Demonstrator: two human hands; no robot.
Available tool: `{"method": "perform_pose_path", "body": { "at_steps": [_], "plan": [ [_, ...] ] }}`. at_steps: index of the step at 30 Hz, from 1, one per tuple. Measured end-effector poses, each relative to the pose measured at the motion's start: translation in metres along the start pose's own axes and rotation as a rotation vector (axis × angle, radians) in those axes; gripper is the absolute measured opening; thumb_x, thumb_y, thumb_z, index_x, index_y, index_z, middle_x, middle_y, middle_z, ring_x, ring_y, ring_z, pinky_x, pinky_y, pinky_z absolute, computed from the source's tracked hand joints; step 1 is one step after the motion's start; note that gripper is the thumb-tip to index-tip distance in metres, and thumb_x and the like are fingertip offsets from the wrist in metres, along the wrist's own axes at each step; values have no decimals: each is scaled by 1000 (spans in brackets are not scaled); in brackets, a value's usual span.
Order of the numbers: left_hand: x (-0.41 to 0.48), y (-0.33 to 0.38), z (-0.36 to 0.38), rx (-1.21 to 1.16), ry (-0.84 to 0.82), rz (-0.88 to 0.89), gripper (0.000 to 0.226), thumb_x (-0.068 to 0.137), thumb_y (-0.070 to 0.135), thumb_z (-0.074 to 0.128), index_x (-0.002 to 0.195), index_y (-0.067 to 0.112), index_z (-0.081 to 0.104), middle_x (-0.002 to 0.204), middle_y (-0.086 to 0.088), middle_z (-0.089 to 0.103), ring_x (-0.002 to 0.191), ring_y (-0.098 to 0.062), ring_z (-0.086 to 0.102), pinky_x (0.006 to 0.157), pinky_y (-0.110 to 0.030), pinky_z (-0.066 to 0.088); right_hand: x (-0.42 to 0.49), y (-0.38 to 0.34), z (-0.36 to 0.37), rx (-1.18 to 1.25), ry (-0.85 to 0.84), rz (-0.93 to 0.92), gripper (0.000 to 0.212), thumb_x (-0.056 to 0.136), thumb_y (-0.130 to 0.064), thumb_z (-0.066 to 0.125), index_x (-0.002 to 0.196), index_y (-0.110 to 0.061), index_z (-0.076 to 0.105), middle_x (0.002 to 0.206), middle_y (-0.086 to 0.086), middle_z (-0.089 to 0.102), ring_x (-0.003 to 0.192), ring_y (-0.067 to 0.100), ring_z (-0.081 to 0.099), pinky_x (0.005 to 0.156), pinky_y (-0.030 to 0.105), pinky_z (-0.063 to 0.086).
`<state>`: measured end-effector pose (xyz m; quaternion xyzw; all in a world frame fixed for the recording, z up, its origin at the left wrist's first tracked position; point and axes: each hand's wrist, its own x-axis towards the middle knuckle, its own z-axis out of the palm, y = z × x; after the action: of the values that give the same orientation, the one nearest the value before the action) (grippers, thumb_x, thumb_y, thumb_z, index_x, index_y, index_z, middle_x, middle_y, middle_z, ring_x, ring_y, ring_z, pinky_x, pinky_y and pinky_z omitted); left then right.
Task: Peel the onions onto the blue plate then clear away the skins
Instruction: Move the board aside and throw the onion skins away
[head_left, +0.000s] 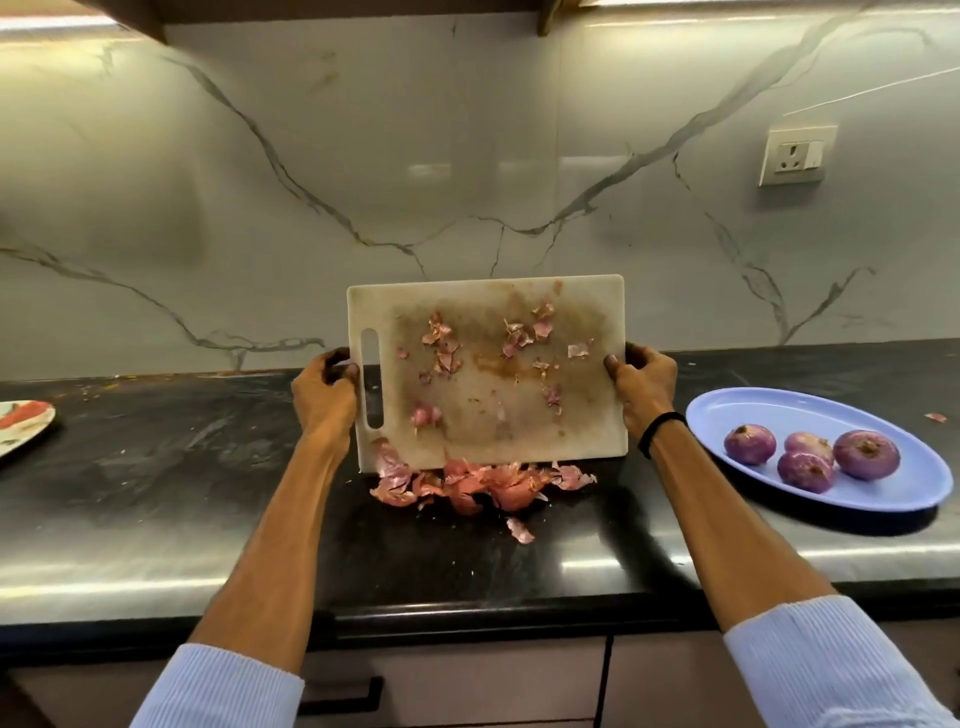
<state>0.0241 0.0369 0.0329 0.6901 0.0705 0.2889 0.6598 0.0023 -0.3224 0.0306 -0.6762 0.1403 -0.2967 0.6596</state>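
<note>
Squarely in the middle of the frame, a white board (488, 395) stands tilted almost upright, its brown-stained face toward the camera and its lower edge at a pile of skins (478, 486) on the counter (156, 467). The left hand (324, 395) grips the board's left edge beside the handle slot, thumb on the front and fingers curled behind. The right hand (644, 384) grips the right edge the same way, with a black band (657, 431) on its wrist. Small pink scraps (441, 343) cling to the board's face. 1 loose skin (519, 530) lies just below the pile.

At the right, the blue plate (805, 410) sits on the counter, apart from the board, with 4 peeled purple onions (750, 444) grouped in it. 1 stray bit (935, 417) lies on the counter beyond the plate's right rim. At the left edge, part of a patterned plate (23, 423) shows red marks.

The counter is glossy black stone with crumbs and smears, and light reflects along its front. Behind it, a pale marble wall (467, 156) with dark veins fills the upper half, with a white socket (797, 155) at the upper right. Along the bottom are beige cabinet fronts (467, 691) with a black handle (345, 696). Pale blue ribbed sleeves (223, 691) cover the forearms at the bottom corners.
</note>
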Motion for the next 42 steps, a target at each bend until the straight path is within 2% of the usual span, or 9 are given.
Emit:
{"method": "perform_pose_path", "body": {
  "at_steps": [10, 16, 20, 24, 26, 29, 34, 37, 42],
  "plan": [
    [-9, 1, -8, 55, 38, 133, 27, 96, 8, 61, 120, 15, 69, 106, 2, 69, 97, -18, 68, 90, -40, 57, -12, -7, -7, -41, -24, -137, 43, 90, -13, 72, 131, -7, 61, 124, 7, 67, 109, 23, 64, 99, 42, 53],
    [-11, 7, -13, 161, 61, 223, 27, 96, 7, 58, 120, 10, 71, 108, -4, 73, 92, -18, 68, 84, -31, 56, -12, -2, -9, -61, -2, -148, 41, 85, -9, 76, 124, -4, 67, 114, 7, 71, 102, 20, 67, 98, 44, 54],
    [-15, 7, -16, 209, 71, 236, 27, 96, 6, 57, 118, 11, 71, 105, -2, 72, 87, -16, 67, 79, -29, 55, -19, -2, -8, -80, 7, -171, 43, 84, -9, 78, 125, -5, 66, 114, 2, 69, 103, 17, 66, 97, 35, 53],
    [-9, 3, -18, 243, -12, 185, 27, 101, 17, 54, 122, 11, 69, 104, -5, 73, 86, -17, 67, 80, -34, 55, -19, -9, -8, -168, -43, -198, 40, 85, -13, 77, 124, -7, 67, 116, 6, 71, 103, 19, 67, 98, 38, 54],
    [-11, 5, -16, 201, -81, 148, 27, 103, 20, 51, 121, 9, 68, 95, -4, 69, 82, -15, 63, 80, -36, 53, -20, -12, -8, -202, -35, -200, 41, 86, -12, 77, 125, -6, 66, 119, 9, 70, 103, 18, 65, 97, 33, 53],
    [-10, 10, -15, 140, -3, 204, 20, 102, 14, 51, 106, 16, 71, 88, -4, 68, 80, -21, 64, 79, -44, 57, -29, -10, -10, -151, 15, -218, 42, 85, -11, 78, 125, -6, 66, 118, 8, 70, 101, 15, 64, 92, 26, 50],
    [-10, 12, -16, 141, 78, 217, 21, 100, 14, 55, 111, 11, 73, 92, -6, 72, 77, -19, 68, 70, -32, 57, -33, -10, -5, -118, 19, -229, 43, 83, -12, 79, 124, -5, 67, 116, 9, 71, 103, 17, 66, 97, 35, 53],
    [-9, 8, -17, 193, 94, 267, 21, 100, 15, 56, 109, 8, 73, 91, -10, 72, 79, -25, 67, 71, -36, 57, -33, -14, -4, -160, 21, -248, 42, 84, -12, 78, 124, -5, 67, 117, 9, 70, 104, 18, 66, 97, 34, 53],
    [-12, 15, -23, 277, 75, 309, 21, 100, 12, 55, 110, 5, 72, 91, -10, 69, 78, -19, 62, 69, -27, 52, -31, -11, -4, -175, 8, -244, 42, 82, -12, 79, 122, -5, 68, 116, 9, 71, 102, 16, 67, 94, 29, 53]
  ]
}}
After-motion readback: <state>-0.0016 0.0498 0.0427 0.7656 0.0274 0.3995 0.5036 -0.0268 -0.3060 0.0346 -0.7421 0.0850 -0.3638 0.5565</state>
